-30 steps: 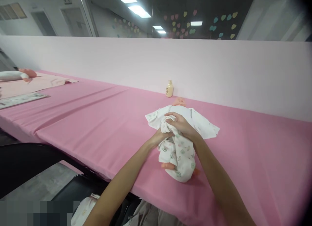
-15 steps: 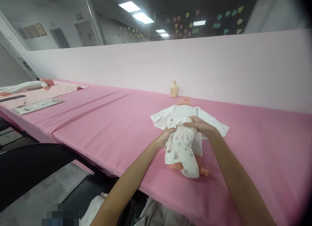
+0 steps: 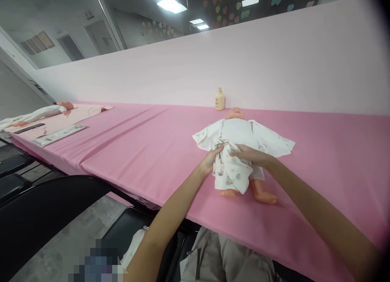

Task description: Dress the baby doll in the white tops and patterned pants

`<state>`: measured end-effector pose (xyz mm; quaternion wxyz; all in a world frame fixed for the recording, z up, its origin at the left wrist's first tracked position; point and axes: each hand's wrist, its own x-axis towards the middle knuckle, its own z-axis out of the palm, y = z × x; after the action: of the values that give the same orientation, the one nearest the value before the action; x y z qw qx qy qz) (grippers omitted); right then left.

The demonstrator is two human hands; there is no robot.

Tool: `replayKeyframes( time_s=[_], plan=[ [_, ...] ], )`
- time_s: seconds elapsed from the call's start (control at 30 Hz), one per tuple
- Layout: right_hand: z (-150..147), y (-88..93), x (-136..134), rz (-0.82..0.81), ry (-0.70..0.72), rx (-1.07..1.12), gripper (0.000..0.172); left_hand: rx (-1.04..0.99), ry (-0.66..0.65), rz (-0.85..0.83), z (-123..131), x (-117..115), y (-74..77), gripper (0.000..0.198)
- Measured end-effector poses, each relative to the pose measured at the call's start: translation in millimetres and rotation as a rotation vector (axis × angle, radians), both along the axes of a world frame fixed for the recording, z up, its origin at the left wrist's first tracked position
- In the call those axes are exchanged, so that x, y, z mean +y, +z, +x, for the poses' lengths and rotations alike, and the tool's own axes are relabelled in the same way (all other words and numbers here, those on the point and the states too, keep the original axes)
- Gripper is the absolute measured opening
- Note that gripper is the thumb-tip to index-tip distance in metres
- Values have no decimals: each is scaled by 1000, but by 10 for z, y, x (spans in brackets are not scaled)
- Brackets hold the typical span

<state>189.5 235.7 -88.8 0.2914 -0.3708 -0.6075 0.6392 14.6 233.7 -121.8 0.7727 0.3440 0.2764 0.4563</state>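
Observation:
A baby doll (image 3: 262, 191) lies on its back on the pink-covered table, head toward the wall and bare feet toward me. It wears a white top (image 3: 236, 129) with its printed sleeves spread out to both sides. Over the doll's belly and legs, a pair of printed baby pants (image 3: 234, 174) is bunched up between my hands. My left hand (image 3: 210, 159) is closed on the gathered cloth at its left side, thumb on top. From the right, my right hand (image 3: 248, 154) grips the same cloth, its fingertips partly hidden in the folds.
A cream pump bottle (image 3: 219, 100) stands by the wall behind the doll's head. At the far left another doll (image 3: 45, 111) lies on a light pink cloth, near a flat printed packet (image 3: 61, 135). Black chairs (image 3: 55, 217) stand along the table's front edge.
The pants have been gathered up shorter: the leg that hung down past the doll's feet is now bunched higher, and more of the doll's leg shows. The camera view has tilted.

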Motion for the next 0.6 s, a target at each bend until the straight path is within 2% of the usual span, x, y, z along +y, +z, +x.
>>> replayKeyframes(
  time_s=[0.1,0.17,0.27,0.4,0.5,0.6],
  plan=[
    [61,-68,-106,-59,-31,1,53,75,40,55,33,-6,12,36],
    [58,-120,-147,-99,-83,132,50,133,52,123,48,-31,37,42],
    [48,-187,-153,-131,-87,294,46,215,81,231,62,-86,88,45],
    [72,-282,-80,-150,-159,388,37,274,20,327,60,-155,159,51],
    [71,-315,-32,-180,-199,365,31,237,-22,297,50,-169,167,54],
    [49,-260,-33,-164,-164,308,31,101,-65,106,48,-141,102,39]
  ],
)
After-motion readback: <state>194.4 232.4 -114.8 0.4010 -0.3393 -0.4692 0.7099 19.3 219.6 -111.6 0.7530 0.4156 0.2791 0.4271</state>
